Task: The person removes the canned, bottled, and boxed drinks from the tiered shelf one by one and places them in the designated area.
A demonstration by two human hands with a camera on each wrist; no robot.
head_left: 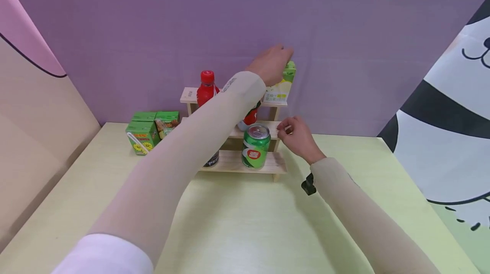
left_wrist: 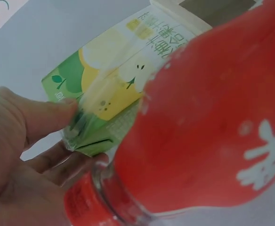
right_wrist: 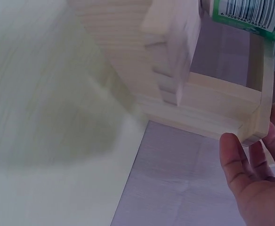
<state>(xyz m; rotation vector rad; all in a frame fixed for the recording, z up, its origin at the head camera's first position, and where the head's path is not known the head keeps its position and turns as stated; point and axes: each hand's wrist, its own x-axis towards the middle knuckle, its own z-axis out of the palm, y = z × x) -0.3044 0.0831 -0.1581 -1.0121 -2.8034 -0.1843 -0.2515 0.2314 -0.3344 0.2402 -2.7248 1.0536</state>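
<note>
Beige sleeves (head_left: 180, 150) foremost, left hand (head_left: 271, 64) pinches a boxy green-yellow carton (head_left: 278, 90) upper centre, right hand (head_left: 298, 138) a grained wooden rack (head_left: 231, 161).

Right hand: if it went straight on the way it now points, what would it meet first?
The wooden rack, at the right end of its middle shelf. The right hand has its fingers about that end and seems to touch it, though depth is unclear.

Green, yellow and white carton (head_left: 281, 89); pale wood-grained rack (head_left: 230, 161); red bottle (head_left: 206, 92).
</note>
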